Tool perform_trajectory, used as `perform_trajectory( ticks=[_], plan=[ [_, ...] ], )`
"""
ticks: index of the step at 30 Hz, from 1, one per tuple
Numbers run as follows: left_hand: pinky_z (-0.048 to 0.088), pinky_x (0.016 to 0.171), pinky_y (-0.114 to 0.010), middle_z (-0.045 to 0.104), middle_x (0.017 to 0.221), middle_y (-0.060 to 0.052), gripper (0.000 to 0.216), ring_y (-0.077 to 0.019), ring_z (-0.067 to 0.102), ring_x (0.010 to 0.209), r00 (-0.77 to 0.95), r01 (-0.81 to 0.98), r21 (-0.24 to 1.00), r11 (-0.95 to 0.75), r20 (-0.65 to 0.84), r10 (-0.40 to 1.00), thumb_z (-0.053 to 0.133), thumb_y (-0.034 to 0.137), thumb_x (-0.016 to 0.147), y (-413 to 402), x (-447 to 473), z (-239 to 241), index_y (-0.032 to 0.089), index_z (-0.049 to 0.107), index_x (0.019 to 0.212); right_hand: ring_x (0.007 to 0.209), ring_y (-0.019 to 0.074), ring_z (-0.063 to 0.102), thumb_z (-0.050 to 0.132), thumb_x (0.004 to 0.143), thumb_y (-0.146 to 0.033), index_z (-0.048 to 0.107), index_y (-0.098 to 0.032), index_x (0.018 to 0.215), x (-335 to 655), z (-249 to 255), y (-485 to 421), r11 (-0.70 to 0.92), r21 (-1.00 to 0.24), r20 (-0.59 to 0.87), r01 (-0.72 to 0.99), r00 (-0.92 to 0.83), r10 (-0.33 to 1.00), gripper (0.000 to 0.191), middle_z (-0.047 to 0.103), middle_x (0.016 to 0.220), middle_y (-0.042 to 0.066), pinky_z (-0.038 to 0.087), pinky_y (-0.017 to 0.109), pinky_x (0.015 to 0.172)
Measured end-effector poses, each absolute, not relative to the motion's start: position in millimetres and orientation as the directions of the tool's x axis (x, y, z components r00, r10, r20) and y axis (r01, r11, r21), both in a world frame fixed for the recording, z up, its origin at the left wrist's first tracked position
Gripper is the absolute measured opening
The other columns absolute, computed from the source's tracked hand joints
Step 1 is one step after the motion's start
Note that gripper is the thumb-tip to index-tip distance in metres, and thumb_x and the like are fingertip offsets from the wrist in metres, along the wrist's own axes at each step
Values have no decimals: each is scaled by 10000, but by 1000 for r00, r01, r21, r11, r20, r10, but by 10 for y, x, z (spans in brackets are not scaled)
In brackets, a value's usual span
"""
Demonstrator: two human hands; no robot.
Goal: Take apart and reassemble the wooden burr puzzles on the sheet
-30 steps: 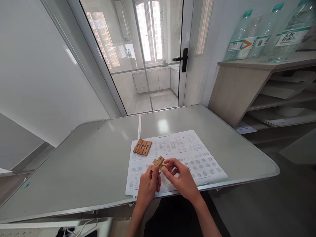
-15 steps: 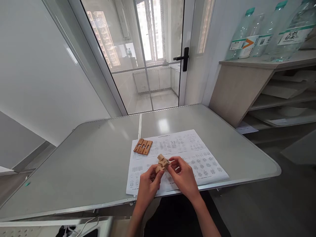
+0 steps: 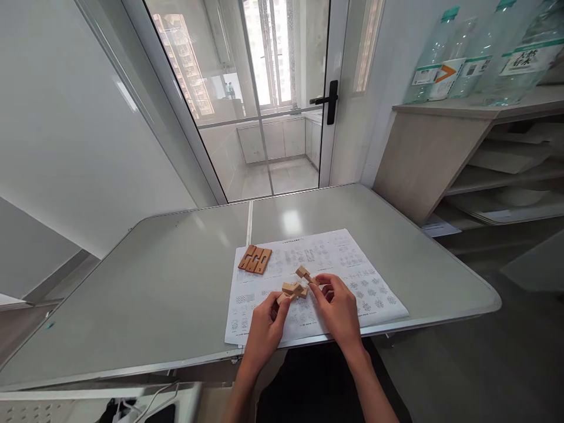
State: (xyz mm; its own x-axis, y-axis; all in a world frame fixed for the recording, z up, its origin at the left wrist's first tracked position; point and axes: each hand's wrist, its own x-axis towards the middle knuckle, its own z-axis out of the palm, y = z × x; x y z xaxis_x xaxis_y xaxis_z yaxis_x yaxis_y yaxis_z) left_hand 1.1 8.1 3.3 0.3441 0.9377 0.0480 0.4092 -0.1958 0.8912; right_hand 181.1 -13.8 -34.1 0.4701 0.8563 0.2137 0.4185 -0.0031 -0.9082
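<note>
My left hand (image 3: 267,322) pinches a cluster of interlocked light wooden puzzle pieces (image 3: 292,288) between thumb and fingers. To its right, my right hand (image 3: 338,305) grips a single notched wooden puzzle piece (image 3: 304,272), whose free end points up and left. A small gap shows between this piece and the cluster. Both hands are over a printed sheet (image 3: 365,276) covered with small line diagrams. At the sheet's upper left lie flat brown wooden pieces (image 3: 255,259) with cut-out slots, side by side; neither hand touches them.
The sheet lies on a grey table (image 3: 176,294) with a metal edge. A glass door with a black handle (image 3: 330,102) stands beyond it. Right of the table is a wooden shelf (image 3: 434,153) topped with several water bottles (image 3: 473,70). Cables (image 3: 154,402) lie at lower left.
My right hand has moved right, drawing one notched piece away from the cluster. The left hand keeps hold of the cluster in nearly the same place.
</note>
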Motion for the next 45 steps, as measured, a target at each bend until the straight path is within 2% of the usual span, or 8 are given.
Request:
perform_trajectory(
  ticks=[7, 11, 16, 22, 26, 30, 39, 45],
  plan=[
    [360, 606, -266, 516, 673, 16, 437, -165, 462, 634, 327, 457, 860, -227, 75, 942, 457, 537, 1015, 67, 37, 36, 205, 563, 751, 735, 227, 662, 562, 976, -574, 671, -226, 1017, 1807, -380, -121, -12, -888, 213, 460, 433, 876, 367, 748, 988, 81, 513, 360, 716],
    [431, 698, -297, 575, 826, -17, 409, -184, 545, 742, 321, 486, 817, -309, 162, 933, 416, 465, 1048, 59, 84, 27, 211, 545, 755, 747, 232, 667, 576, 979, -513, 671, -230, 1020, 1808, -363, -122, -31, -877, 196, 479, 416, 888, 302, 743, 942, 66, 501, 354, 710],
    [500, 843, -355, 578, 982, -56, 398, -215, 597, 900, 283, 518, 790, -329, 204, 937, 365, 422, 1075, 65, 95, -22, 212, 550, 791, 787, 229, 684, 575, 985, -458, 687, -235, 1023, 1808, -345, -124, -18, -879, 193, 476, 392, 899, 252, 748, 985, 60, 510, 351, 719],
    [462, 1031, -506, 569, 1172, -116, 342, -305, 501, 1182, 279, 642, 650, -407, 296, 913, 439, 380, 1058, 72, 109, -133, 200, 613, 825, 818, 233, 698, 563, 989, -422, 692, -238, 1043, 1823, -353, -114, 19, -873, 217, 488, 352, 910, 231, 754, 1040, 67, 522, 358, 750],
    [470, 1027, -527, 571, 1167, -124, 339, -322, 487, 1201, 278, 659, 620, -425, 324, 904, 456, 388, 1053, 88, 129, -176, 202, 631, 830, 861, 250, 702, 535, 994, -403, 691, -235, 1070, 1825, -346, -118, 32, -871, 218, 491, 326, 920, 241, 758, 1058, 80, 532, 379, 780],
    [486, 995, -539, 571, 1150, -137, 328, -341, 512, 1168, 208, 688, 611, -392, 351, 913, 504, 425, 1028, 117, 137, -209, 202, 628, 821, 878, 264, 705, 526, 991, -396, 692, -241, 1111, 1824, -336, -121, 38, -872, 213, 488, 308, 927, 258, 759, 1065, 86, 544, 394, 785],
    [487, 1002, -549, 571, 1186, -146, 247, -342, 544, 1171, 142, 673, 639, -373, 384, 912, 502, 412, 1022, 146, 144, -256, 193, 617, 1030, 885, 244, 705, 534, 965, -269, 693, -246, 1131, 1820, -282, -140, 84, -863, 224, 498, 229, 947, 231, 754, 1067, 63, 548, 383, 807],
    [482, 1052, -551, 585, 1279, -155, 348, -323, 564, 1228, 86, 637, 694, -336, 369, 925, 490, 409, 1032, 142, 123, -283, 191, 525, 1301, 837, 228, 707, 545, 956, -266, 698, -259, 1148, 1814, -265, -145, 107, -865, 209, 490, 159, 965, 245, 763, 1091, 54, 556, 385, 815]
  ],
)
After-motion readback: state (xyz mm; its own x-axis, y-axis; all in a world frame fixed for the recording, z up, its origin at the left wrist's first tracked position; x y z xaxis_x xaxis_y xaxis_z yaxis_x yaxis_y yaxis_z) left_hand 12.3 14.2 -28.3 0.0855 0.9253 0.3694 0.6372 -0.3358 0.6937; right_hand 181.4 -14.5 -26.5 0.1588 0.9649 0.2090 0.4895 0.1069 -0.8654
